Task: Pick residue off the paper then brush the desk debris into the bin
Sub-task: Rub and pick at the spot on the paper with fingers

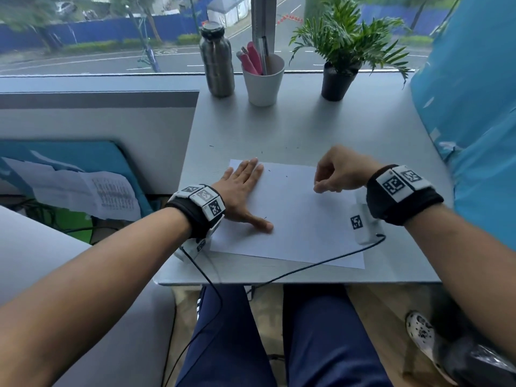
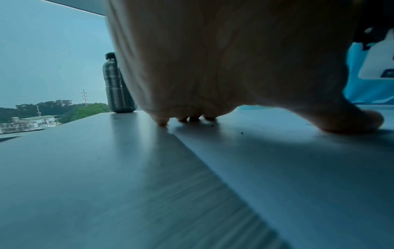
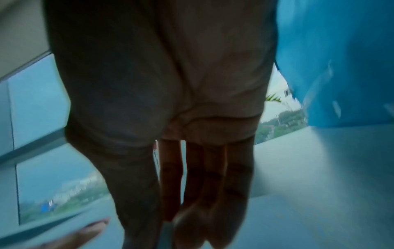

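Your left hand lies flat on the far-left part of the white rectangular sheet of paper, fingers straight and thumb spread toward you; that grip is open and acts as a hold-down. The left wrist view confirms its fingertips press at the sheet's far edge. Keep that pressure even, so the sheet does not slide on the pale grey surface while you pick.

The residue shows as small dark specks on the far half of the paper, with one more just beside your left thumb. Similar specks lie on the bare surface beyond the sheet's far edge. No bin can be identified with certainty in any view.

Your right hand hovers above the right-centre of the paper, fingers curled and the tips drawn together near the thumb. Whether it pinches a speck cannot be told; the right wrist view is blurred.

My judgement: picking is in hand, brushing not begun. Work each speck with thumb and forefinger tips only, lift straight up, and avoid dragging, which could smear it or scatter it onto the surface.
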`<action>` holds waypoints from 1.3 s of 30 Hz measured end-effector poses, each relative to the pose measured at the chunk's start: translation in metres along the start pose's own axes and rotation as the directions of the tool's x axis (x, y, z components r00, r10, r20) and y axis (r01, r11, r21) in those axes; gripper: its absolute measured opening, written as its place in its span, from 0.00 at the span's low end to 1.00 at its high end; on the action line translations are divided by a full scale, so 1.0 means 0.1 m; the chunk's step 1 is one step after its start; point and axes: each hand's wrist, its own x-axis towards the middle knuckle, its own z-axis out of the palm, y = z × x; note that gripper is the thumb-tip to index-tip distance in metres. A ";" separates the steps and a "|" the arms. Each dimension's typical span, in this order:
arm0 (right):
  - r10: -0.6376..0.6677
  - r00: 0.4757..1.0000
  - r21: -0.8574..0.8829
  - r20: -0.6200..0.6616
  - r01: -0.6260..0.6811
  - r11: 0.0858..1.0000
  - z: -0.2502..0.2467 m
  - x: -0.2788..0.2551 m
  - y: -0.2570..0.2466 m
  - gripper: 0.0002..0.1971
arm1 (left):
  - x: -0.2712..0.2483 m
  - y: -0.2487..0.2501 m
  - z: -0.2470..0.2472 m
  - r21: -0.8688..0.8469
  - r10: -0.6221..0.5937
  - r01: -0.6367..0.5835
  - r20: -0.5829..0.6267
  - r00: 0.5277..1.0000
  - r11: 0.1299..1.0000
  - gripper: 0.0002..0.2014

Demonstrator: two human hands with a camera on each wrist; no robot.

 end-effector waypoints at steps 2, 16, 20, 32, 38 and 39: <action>0.056 0.998 -0.071 0.032 -0.053 0.996 0.07 -0.08 0.15 0.02 | -0.01 0.01 0.00 0.028 -0.002 0.002 0.017 1.000 1.000 0.70; 0.027 0.999 -0.070 0.028 -0.025 0.997 0.09 -0.08 0.22 0.03 | -0.05 0.52 0.08 0.129 0.383 -0.395 0.113 0.917 0.909 0.41; 0.052 0.998 -0.068 0.023 -0.051 0.996 0.11 -0.09 0.21 0.03 | 0.16 0.03 -0.15 0.079 -0.002 0.000 0.018 1.000 0.997 0.46; 0.067 0.998 -0.096 0.020 -0.065 0.993 0.11 -0.05 0.19 0.04 | 0.14 0.46 0.04 0.083 0.315 -0.316 0.025 0.949 0.945 0.44; 0.080 0.997 -0.106 0.010 -0.078 0.991 0.10 -0.05 0.19 0.03 | 0.15 -0.08 -0.16 0.054 -0.136 0.137 -0.021 0.990 0.989 0.50; 0.080 0.997 -0.111 0.007 -0.079 0.991 0.10 -0.06 0.18 0.03 | 0.10 -0.04 -0.16 0.091 -0.173 0.176 -0.039 0.984 0.980 0.52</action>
